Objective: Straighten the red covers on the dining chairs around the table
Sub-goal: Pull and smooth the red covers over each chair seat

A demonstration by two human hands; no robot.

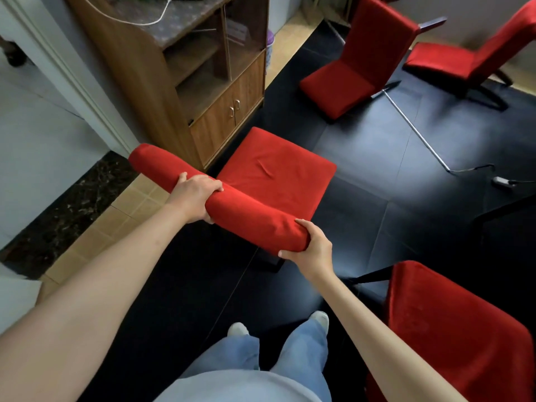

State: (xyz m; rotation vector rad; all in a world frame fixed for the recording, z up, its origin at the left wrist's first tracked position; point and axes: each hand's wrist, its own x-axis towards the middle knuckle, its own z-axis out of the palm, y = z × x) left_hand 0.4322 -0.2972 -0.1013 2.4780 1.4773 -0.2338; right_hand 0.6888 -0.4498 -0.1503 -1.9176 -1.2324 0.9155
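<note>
Both hands grip the top of one chair's backrest: the left hand [197,195] is curled over the padded top rail about midway along it, fingers on the far side and thumb under the near side, and the right hand [311,245] is wrapped round the rail's near end, bunching the red cover [249,219] there. The cover looks smooth along the rail, but the seat [275,172] beyond it carries a small crease near its middle. The likeliest fault is uneven pull: with one hand at the end and the other only halfway, a tug could drag the fabric toward the right hand and leave the far end of the rail [145,158] slack or twisted. A hard pull might also tip or slide the chair on the dark floor [377,158], and the wooden cabinet [203,91] stands just beside it, so the frame could knock against it. A pale cord [417,134] lies across the floor near the two other red chairs [362,59] farther off, a tripping risk when moving on, and a fourth covered chair [452,335] stands close at the right.
</note>
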